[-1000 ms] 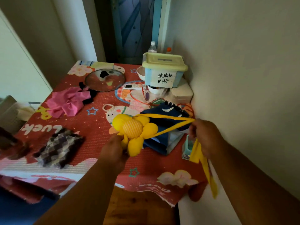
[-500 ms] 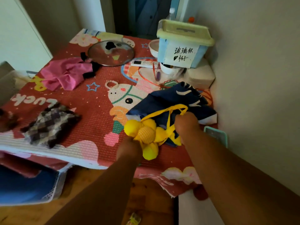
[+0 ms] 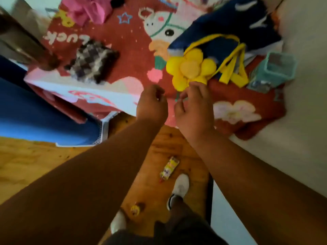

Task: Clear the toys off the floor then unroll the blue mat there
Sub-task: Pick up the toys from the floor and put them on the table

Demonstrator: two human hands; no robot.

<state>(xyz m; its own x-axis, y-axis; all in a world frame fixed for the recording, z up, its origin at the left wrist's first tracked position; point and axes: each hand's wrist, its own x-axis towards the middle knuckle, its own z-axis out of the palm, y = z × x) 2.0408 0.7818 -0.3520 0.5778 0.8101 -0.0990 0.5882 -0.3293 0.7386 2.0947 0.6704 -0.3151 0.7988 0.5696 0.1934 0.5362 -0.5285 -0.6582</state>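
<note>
A yellow plush flower toy (image 3: 192,68) with long yellow straps (image 3: 230,68) lies on the red cartoon table cover (image 3: 127,55), partly over a navy cloth (image 3: 224,25). My right hand (image 3: 192,106) hovers just below it, fingers spread, fingertips close to its lowest petal. To its left, my left hand (image 3: 152,103) is loosely curled and holds nothing. The blue mat (image 3: 40,117) lies under the table's left edge. On the wooden floor (image 3: 35,165) lie a small yellow packet (image 3: 169,167) and a small yellow round toy (image 3: 135,209), near my white shoes (image 3: 179,189).
A checked cloth (image 3: 92,61) and a pink cloth (image 3: 88,9) rest on the table cover. A teal mesh holder (image 3: 276,68) stands at the table's right edge by the white wall (image 3: 292,121). A white perforated basket corner (image 3: 104,131) shows beside the mat.
Both hands have let go of the yellow flower toy, which now rests on the table. The hands have pulled back toward me and the view has tipped down to the floor.
</note>
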